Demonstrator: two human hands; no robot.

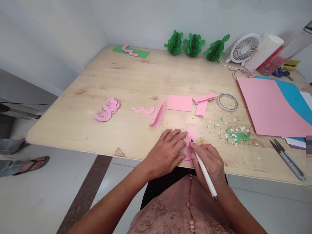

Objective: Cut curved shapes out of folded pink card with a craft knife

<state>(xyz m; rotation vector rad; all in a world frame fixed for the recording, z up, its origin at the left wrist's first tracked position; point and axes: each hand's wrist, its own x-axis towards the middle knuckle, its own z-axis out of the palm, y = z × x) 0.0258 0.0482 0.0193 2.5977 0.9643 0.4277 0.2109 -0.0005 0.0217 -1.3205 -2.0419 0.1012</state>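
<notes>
At the table's front edge a small pink paper piece (192,135) lies with a curved dark outline on it. My left hand (165,152) rests flat with its fingers stretched out, the fingertips pressing on the paper's left side. In my right hand (211,161) is a white pen (206,174), its dark tip touching the paper near the drawn curve. Just beyond are a scalloped pink cutout (146,111), a folded pink paper (158,114), a flat pink rectangle (179,103) and folded pink papers with drawn curves (203,100).
A stack of pink cutouts (107,110) lies left. Right are a tape roll (227,102), green scraps (237,136), snips (289,159) and a pink sheet (270,107). Green paper trees (194,45) and a fan (245,48) stand behind. Someone's sandalled foot (31,165) shows at left.
</notes>
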